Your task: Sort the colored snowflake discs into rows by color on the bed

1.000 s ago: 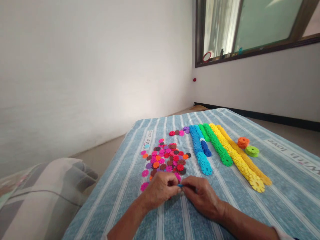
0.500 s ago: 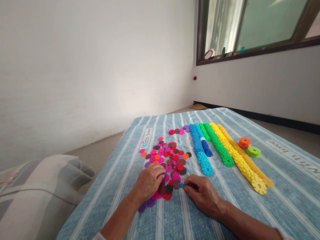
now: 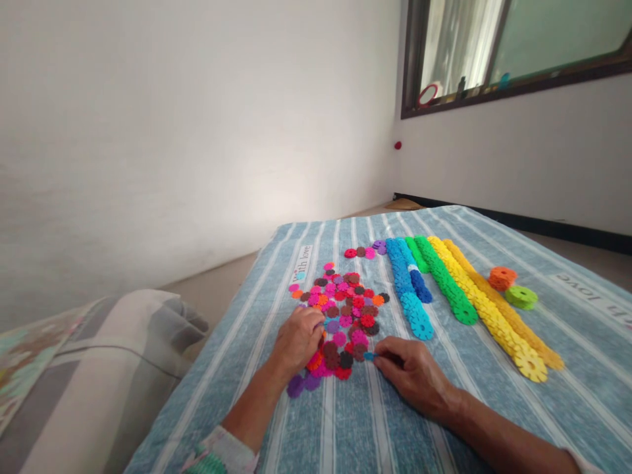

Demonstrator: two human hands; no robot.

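A loose pile of notched plastic discs [image 3: 358,303], pink, red, brown, orange, black and purple, lies spread on the striped cloth. My left hand [image 3: 297,337] is over the pile's left side, its fingers curled down among the discs; what they hold, if anything, is hidden. A purple disc [image 3: 332,326] shows just beside those fingertips. At the pile's right edge, my right hand [image 3: 413,374] pinches a small blue disc [image 3: 369,356] between thumb and forefinger. Beyond it lies a row of overlapping light blue discs [image 3: 416,316].
Further right run rows of green discs [image 3: 447,286], yellow discs [image 3: 494,322] and darker yellow discs [image 3: 538,339]. Short dark blue discs [image 3: 421,286], an orange stack [image 3: 502,278] and a lime stack [image 3: 521,297] lie nearby. Draped fabric [image 3: 123,368] is at left.
The view has shifted, so the scene sits further right and slightly higher. My left hand has moved leftward over the pile, uncovering a purple disc. My right hand still pinches the blue disc.
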